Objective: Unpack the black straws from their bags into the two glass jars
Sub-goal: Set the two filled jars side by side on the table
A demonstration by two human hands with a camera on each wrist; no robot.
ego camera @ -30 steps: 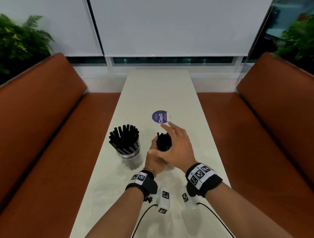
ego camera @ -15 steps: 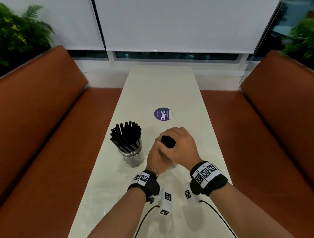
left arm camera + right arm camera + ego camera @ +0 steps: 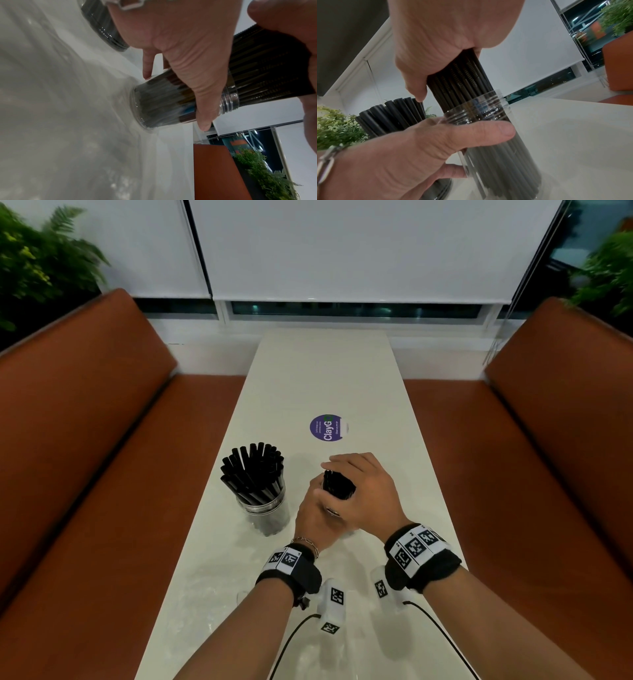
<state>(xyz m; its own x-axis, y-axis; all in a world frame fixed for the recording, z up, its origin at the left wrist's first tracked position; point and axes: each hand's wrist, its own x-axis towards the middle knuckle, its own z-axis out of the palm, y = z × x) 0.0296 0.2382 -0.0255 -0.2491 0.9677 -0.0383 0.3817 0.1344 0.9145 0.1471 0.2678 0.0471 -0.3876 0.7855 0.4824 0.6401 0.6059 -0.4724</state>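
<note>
left hand (image 3: 185, 54) wraps a clear glass jar (image 3: 229, 94) standing on the white table (image 3: 60, 121), thumb along its side, threaded neck showing. Bundle of black straws (image 3: 267, 65) fills the jar and sticks out of its mouth, right hand (image 3: 291, 27) closed round the bundle's upper part. Second jar of straws (image 3: 104, 25) behind the palm; orange bench (image 3: 216, 173), green plant (image 3: 274, 180)
</note>
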